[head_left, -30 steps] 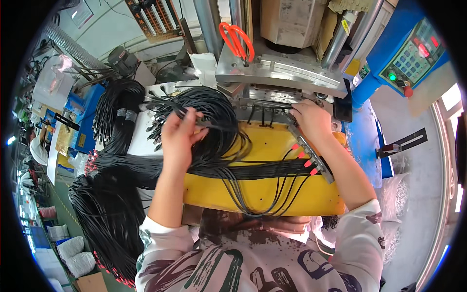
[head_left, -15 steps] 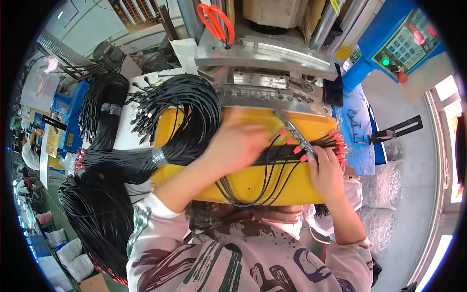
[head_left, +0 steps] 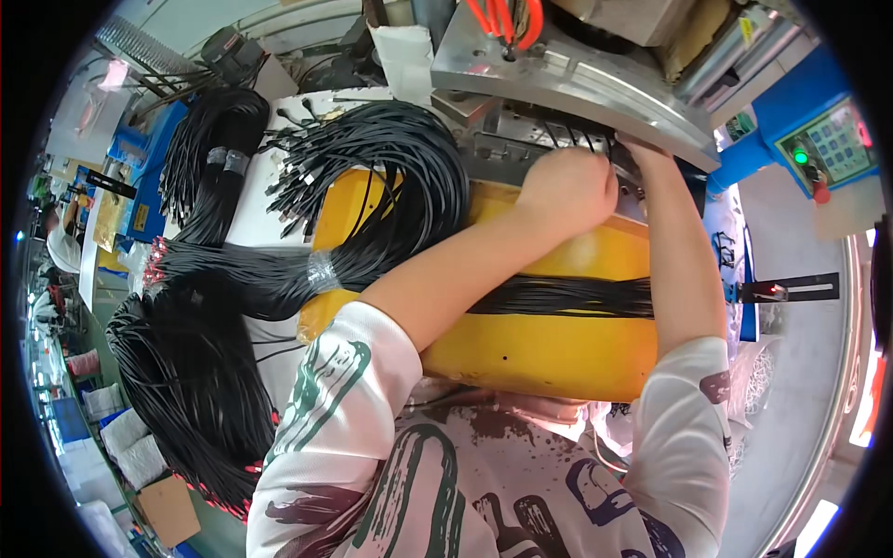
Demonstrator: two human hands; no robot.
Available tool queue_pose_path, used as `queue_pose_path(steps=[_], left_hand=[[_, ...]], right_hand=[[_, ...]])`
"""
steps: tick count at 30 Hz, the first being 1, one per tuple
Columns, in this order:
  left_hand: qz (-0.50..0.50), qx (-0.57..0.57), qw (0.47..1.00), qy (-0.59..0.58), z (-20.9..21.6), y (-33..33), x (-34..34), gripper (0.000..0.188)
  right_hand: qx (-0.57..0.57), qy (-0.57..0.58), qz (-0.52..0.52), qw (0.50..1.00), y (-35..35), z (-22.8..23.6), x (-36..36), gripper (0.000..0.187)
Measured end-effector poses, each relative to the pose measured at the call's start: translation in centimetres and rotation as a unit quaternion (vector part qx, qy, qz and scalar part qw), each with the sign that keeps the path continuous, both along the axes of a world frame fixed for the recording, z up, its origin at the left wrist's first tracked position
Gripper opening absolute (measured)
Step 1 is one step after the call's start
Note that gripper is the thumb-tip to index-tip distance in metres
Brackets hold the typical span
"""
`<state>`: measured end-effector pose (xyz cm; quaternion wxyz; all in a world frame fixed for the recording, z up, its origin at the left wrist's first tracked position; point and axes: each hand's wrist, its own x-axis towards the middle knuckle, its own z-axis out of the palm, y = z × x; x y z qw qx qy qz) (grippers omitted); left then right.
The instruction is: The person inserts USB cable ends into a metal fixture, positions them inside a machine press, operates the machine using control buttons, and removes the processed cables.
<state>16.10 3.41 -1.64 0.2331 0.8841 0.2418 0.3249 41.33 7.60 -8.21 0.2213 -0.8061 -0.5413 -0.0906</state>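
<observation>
My left hand (head_left: 572, 191) is curled closed at the front of a metal mould (head_left: 507, 153), below the press plate. Several thin black cables (head_left: 579, 138) run from the mould down into its fist. Just right of it, my right hand (head_left: 642, 153) reaches in under the plate's edge; its fingers are mostly hidden there. The slim metal bar is hard to make out now. Beneath my forearms lies a yellow board (head_left: 539, 349), crossed by a bundle of straight black cables (head_left: 567, 296).
The heavy press plate (head_left: 577, 88) overhangs both hands, with orange-red handles (head_left: 507, 23) on top. Coiled black cable bundles (head_left: 419, 177) crowd the left side. A blue control box (head_left: 819, 139) with lit buttons stands at the right, above a black slotted bracket (head_left: 791, 288).
Both hands have moved from over the yellow board, away from me, to the mould under the press. The bar with red-tipped cables has left the board. My view has shifted too.
</observation>
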Motion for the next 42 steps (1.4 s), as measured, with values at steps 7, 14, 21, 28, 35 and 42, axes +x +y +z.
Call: queue_pose_path(steps=[7, 14, 21, 28, 35, 42], left_hand=[[0.025, 0.037, 0.997, 0.056, 0.2, 1.6, -1.0, 0.034], [0.113, 0.098, 0.988, 0.03, -0.4, 2.0, -1.5, 0.041], [0.225, 0.104, 0.962, 0.116, -2.2, 3.1, -1.0, 0.061], [0.128, 0.014, 0.988, 0.089, -0.3, 1.2, -4.5, 0.055], [-0.01, 0.037, 0.995, -0.097, -0.4, -7.9, -11.5, 0.032], [-0.034, 0.105, 0.988, -0.107, -1.4, -9.9, -13.5, 0.022]], right_hand=[[-0.043, -0.035, -0.001, 0.998, 0.6, -0.7, 2.0, 0.051], [-0.247, -0.019, -0.072, 0.966, -1.7, 6.5, -3.9, 0.054], [-0.053, 0.142, 0.093, 0.984, -3.0, 5.7, -6.5, 0.063], [-0.002, 0.175, 0.095, 0.98, -5.8, 5.4, -7.1, 0.052], [0.064, -0.064, 0.109, 0.99, -8.6, 5.8, -11.6, 0.038], [0.04, 0.033, 0.115, 0.992, -10.3, 6.1, -12.4, 0.045]])
